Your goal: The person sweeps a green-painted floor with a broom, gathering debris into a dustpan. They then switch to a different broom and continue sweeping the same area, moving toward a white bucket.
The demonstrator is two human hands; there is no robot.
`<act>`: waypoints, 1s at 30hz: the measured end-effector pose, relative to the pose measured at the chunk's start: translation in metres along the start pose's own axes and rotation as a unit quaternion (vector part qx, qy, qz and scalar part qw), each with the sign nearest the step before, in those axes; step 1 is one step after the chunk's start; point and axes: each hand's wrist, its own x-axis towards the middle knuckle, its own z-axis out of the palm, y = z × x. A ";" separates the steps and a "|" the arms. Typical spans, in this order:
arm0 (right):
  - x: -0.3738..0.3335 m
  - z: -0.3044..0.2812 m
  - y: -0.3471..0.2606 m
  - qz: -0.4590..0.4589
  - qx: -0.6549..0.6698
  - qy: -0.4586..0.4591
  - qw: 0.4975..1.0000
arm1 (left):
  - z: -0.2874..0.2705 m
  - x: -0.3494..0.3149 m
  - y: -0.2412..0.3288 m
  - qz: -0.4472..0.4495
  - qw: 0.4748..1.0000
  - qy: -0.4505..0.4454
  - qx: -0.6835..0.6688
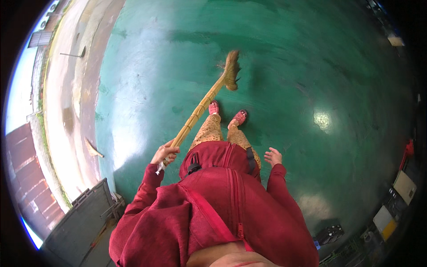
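My left hand (165,153) is wrapped round the handle end of a straw broom (195,115), with a bit of white tie hanging below the fist. The broom slants forward and to the right, and its brown bristle head (231,73) is over the green floor (289,89) ahead of my feet. Beside my right hip, my right hand (273,157) holds nothing, its fingers apart. Small dark wisps lie by the bristles. Whether the bristles touch the floor, I cannot tell.
Pink sandals (240,116) are on my feet. A grey metal panel (80,224) stands at the lower left. Beyond the floor's left edge lies pale concrete with a long-handled tool (81,53) and another broom-like thing (93,149). A black object (329,234) and equipment line the lower right.
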 end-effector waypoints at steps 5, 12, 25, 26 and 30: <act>0.009 0.001 -0.004 -0.005 -0.006 -0.005 1.000 | 0.007 0.025 -0.065 0.179 0.980 0.085 0.027; -0.015 0.019 -0.031 -0.062 0.012 0.030 0.998 | -0.059 0.109 0.019 0.234 0.923 0.244 0.186; -0.082 0.007 0.037 0.061 -0.068 0.104 0.990 | -0.120 0.311 0.089 0.226 0.780 0.300 0.501; -0.078 0.010 0.039 0.065 -0.059 0.103 0.991 | -0.114 0.306 0.082 0.215 0.772 0.290 0.524; -0.052 0.019 0.037 0.062 -0.065 0.073 0.993 | -0.104 0.258 0.060 0.234 0.756 0.198 0.579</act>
